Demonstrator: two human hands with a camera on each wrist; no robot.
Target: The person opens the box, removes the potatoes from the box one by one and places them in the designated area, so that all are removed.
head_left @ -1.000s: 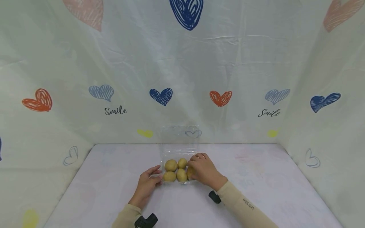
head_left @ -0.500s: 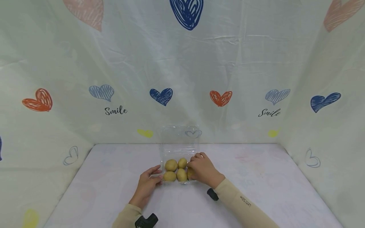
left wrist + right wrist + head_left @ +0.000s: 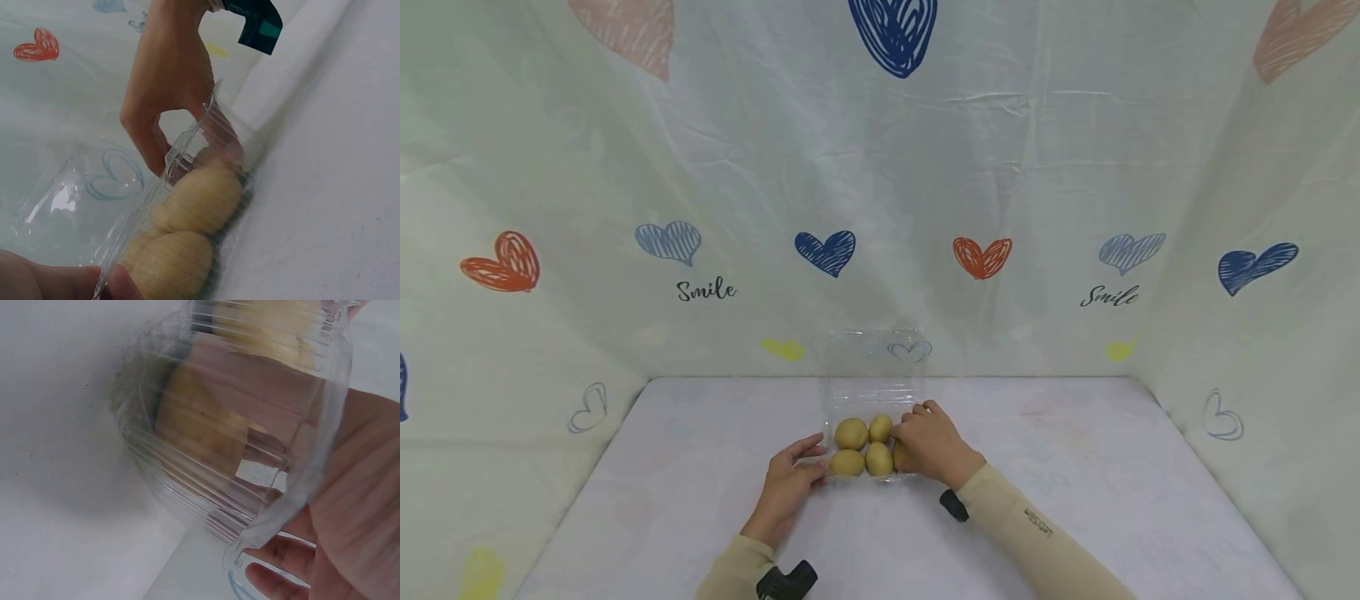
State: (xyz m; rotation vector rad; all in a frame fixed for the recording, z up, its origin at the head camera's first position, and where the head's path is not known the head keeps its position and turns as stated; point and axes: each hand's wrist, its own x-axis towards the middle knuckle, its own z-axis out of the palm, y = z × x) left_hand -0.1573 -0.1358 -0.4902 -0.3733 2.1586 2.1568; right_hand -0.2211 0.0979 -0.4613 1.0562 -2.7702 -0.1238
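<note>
My right hand [image 3: 936, 446] grips a potato [image 3: 901, 457], probably firm, best taken by its sides; my left hand [image 3: 790, 482] pinches the box [image 3: 872, 398].

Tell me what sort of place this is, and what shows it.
Probably a makeshift recording booth: a heart-printed hanging sheet closes off the back and both sides of a pale tabletop, and a dark device sits at each wrist.

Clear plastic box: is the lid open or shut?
Open: its lid stands raised behind the potatoes, and the right hand reaches inside.
</note>
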